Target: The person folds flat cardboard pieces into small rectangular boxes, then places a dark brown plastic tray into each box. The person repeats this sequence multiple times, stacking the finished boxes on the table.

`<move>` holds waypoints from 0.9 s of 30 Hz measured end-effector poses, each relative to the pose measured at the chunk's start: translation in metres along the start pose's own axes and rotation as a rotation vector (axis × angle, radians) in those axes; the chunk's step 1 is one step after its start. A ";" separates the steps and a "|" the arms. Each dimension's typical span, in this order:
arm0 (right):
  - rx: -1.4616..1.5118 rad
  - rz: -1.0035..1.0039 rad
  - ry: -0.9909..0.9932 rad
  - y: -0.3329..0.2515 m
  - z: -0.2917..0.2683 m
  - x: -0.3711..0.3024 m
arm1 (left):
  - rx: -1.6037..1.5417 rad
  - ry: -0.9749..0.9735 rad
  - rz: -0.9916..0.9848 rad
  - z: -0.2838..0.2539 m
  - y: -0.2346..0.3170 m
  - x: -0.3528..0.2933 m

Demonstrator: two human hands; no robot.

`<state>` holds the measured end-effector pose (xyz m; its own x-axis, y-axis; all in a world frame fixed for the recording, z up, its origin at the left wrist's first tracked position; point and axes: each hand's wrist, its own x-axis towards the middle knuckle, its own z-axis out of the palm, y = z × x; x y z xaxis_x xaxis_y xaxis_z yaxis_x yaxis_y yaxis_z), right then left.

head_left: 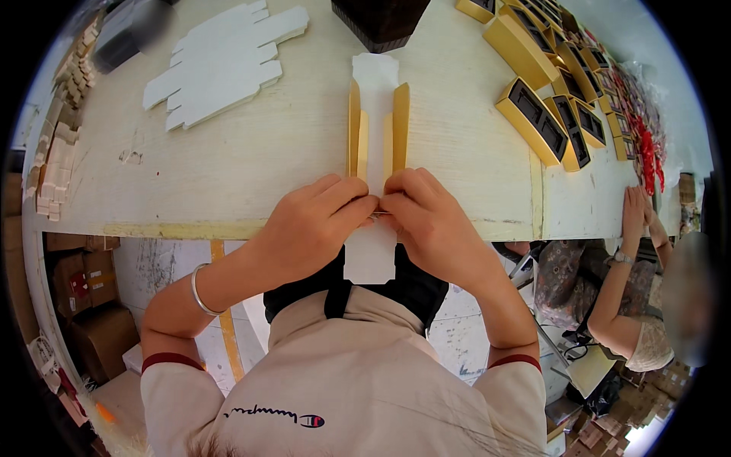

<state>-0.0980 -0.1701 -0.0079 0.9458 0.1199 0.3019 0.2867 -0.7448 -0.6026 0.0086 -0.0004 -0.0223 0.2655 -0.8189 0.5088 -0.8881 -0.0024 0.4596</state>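
both hands at the near edge of the pale wooden tabletop [228, 167], left hand [312, 225] and right hand [434, 225] each with grip pinching the flat white-and-gold cardboard box blank [377, 129], gold side flaps standing upright, stack of white die-cut cardboard sheets [221, 65] far left, finished gold boxes with dark inserts [533, 118] off to the right

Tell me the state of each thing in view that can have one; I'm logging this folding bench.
Gold and white box blank: partly folded, two side walls upright, near flap hanging over the table edge.
Left hand: pinching the blank at the near fold.
Right hand: pinching the same fold.
Stack of white die-cut blanks: flat, unfolded.
Gold boxes: assembled, open, dark inserts showing.
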 end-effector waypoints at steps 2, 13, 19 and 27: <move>0.201 0.093 -0.004 -0.004 -0.006 0.003 | -0.133 -0.063 -0.157 -0.006 0.004 0.003; -0.117 -0.138 -0.032 -0.013 -0.005 -0.030 | -0.266 -0.162 -0.164 -0.014 0.004 0.008; 0.073 -0.074 0.220 0.000 0.007 -0.022 | -0.375 -0.201 -0.149 -0.012 -0.002 0.006; 0.330 0.195 0.366 -0.009 0.014 0.001 | -0.698 -0.213 -0.557 -0.020 0.006 0.007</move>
<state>-0.0975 -0.1544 -0.0128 0.8881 -0.2813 0.3635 0.1995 -0.4766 -0.8562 0.0123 0.0055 -0.0010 0.4512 -0.8919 -0.0308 -0.2063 -0.1378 0.9687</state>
